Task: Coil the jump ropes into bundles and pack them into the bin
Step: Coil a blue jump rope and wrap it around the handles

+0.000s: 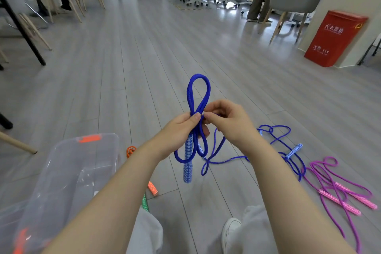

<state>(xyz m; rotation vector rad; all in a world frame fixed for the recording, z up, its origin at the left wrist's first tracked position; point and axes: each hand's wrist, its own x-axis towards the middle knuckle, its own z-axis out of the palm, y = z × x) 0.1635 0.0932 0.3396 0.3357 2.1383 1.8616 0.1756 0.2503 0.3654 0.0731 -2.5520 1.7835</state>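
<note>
Grey plank floor [144, 51] runs across the room, with grey chairs on pale wooden legs along the far side and a red cabinet [335, 38] against the wall.

Above the floor, the left hand [181, 130] has its fingers curled tight round a folded blue jump rope [199, 93]. One loop of that rope stands up above the fingers, while shorter loops and a patterned blue handle [188, 163] hang straight down below them. The right hand [228, 121] meets the left at the same spot, its thumb and fingertips pinched together on a strand of the blue rope just beside the left thumb. From there a length of rope drops beneath the right hand and trails along the floor.

Beyond the right wrist a second blue rope [288, 146] lies loose on the planks, and farther out on that side a purple rope with pink handles [340, 194] is spread out.

Below and outside the left forearm stands a clear plastic bin [68, 171] with orange latches. Just past its near corner, under the forearm, an orange handle [153, 188] and a green handle [145, 202] show.
</note>
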